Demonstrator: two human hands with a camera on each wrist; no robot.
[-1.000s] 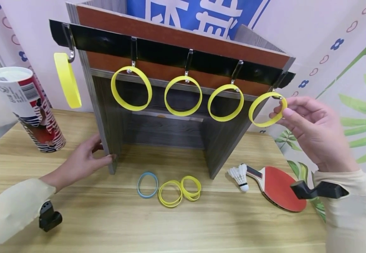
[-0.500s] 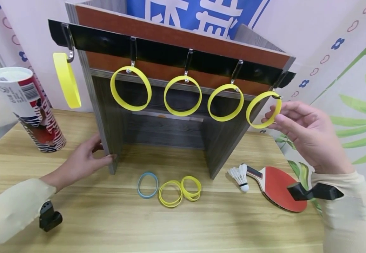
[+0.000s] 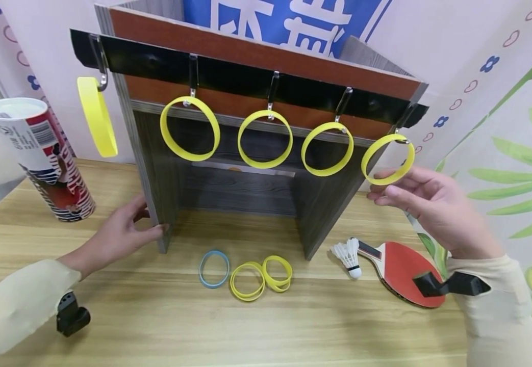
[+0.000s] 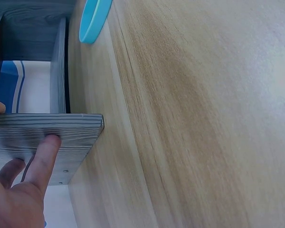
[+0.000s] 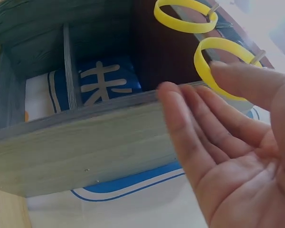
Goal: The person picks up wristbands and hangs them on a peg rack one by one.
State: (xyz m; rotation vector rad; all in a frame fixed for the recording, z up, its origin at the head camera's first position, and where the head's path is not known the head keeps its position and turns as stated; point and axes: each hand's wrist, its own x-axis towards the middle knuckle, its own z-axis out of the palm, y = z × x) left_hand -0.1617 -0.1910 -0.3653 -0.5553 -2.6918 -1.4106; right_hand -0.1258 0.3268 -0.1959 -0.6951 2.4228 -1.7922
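Note:
My left hand [image 3: 119, 232] grips the side panel of a grey wooden shelf unit [image 3: 152, 191], thumb on the inner side. In the left wrist view, its fingertips [image 4: 51, 140] press against the panel's outer face. At the right end of a black strip [image 3: 233, 71], a yellow wristband [image 3: 380, 181] hangs from a metal hook. My right hand [image 3: 431, 209] is just below and right of that band, holding nothing, fingers extended. In the right wrist view the thumb overlaps the band [image 5: 203, 66]. Several other yellow wristbands [image 3: 242, 140] hang on the remaining hooks.
On the table before the shelf lie a blue wristband [image 3: 201, 270] and several loose yellow wristbands [image 3: 247, 297]. A shuttlecock [image 3: 348, 255] and a red table tennis paddle [image 3: 408, 270] lie to the right. A tall patterned can [image 3: 59, 168] stands at the left.
My right hand has let go of the rightmost yellow wristband and moved down and left; that band now hangs freely from its hook. My left hand has stayed on the panel.

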